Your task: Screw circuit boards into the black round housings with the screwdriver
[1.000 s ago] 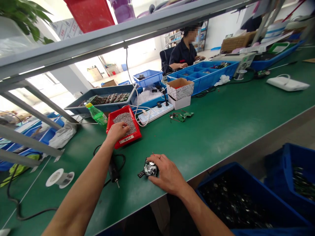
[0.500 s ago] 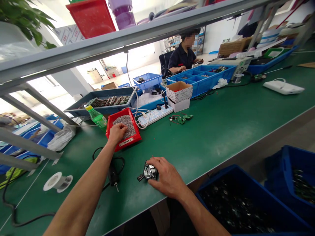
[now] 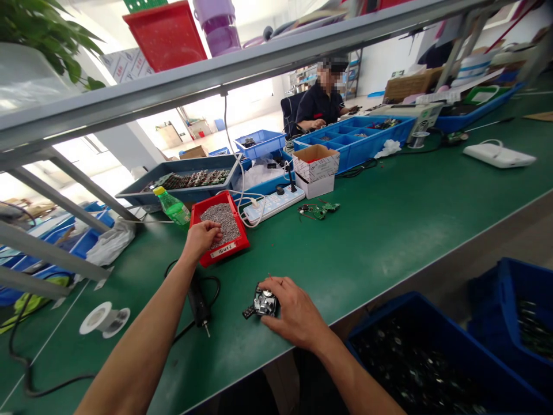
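Note:
My left hand [image 3: 204, 237] is over the near left part of a red tray [image 3: 225, 252] heaped with tiny grey metal pieces, likely screws [image 3: 223, 218]. Its thumb and fingertips are pinched together; whatever is between them is too small to make out. On the bench's near edge, my right hand [image 3: 292, 311] grips a small black and silver mechanism [image 3: 264, 302] from its right side, fingers behind and thumb in front. A black tab sticks out at the mechanism's left. Between my forearms lies a black electric screwdriver [image 3: 199, 305], its bit pointing toward me.
A solder spool [image 3: 105, 320] stands at left. Behind the tray are a green bottle [image 3: 174, 207], a power strip [image 3: 274, 204] and a small carton [image 3: 315, 167]. Green circuit boards [image 3: 319, 210] lie right of it. Blue bins [image 3: 415, 305] stand below the edge. A person [image 3: 322, 104] sits opposite.
My left hand has drawn back a little from the heap toward the tray's near left side, fingers pinched. The right hand keeps its hold on the mechanism. The view has shifted slightly.

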Demonstrator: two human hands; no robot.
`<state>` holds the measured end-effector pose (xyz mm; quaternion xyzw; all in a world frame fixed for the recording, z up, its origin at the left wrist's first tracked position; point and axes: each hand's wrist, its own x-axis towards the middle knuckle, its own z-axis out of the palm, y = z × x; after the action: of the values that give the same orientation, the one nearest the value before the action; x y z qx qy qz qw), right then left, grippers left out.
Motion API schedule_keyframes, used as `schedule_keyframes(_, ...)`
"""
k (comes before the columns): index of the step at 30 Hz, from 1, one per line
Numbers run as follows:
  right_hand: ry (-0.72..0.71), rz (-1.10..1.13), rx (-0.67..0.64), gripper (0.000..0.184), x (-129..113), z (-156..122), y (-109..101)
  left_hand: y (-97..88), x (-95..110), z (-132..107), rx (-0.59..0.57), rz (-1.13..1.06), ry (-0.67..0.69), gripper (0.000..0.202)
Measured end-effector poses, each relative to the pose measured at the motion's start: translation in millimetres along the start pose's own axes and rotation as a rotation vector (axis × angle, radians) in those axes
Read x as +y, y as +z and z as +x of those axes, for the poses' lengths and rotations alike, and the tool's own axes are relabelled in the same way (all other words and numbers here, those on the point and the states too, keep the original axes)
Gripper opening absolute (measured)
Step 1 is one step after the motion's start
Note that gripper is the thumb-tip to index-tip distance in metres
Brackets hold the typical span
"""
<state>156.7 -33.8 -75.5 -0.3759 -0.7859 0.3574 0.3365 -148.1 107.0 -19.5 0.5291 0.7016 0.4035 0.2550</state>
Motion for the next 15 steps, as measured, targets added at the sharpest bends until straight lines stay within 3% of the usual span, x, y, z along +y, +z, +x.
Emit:
schedule_keyframes(6,-0.001,-0.002,0.000,0.060,0,0,0,2.3,5,1,0.026,0.020,-0.006,0.019)
schedule_keyframes(9,0.004,-0.007,-0.003,0.060,-1,0,-1,3.1,16,-12,-0.005,0.031,0.016,0.024)
schedule_keyframes(12,0.003,-0.014,-0.006,0.060,-1,0,-1,8.2,34,-46,-0.138,0.027,0.050,0.029)
schedule_keyframes(15,0.018,-0.031,-0.002,0.064,1,0,1,17.9,49,-96,-0.385,0.050,0.073,0.026)
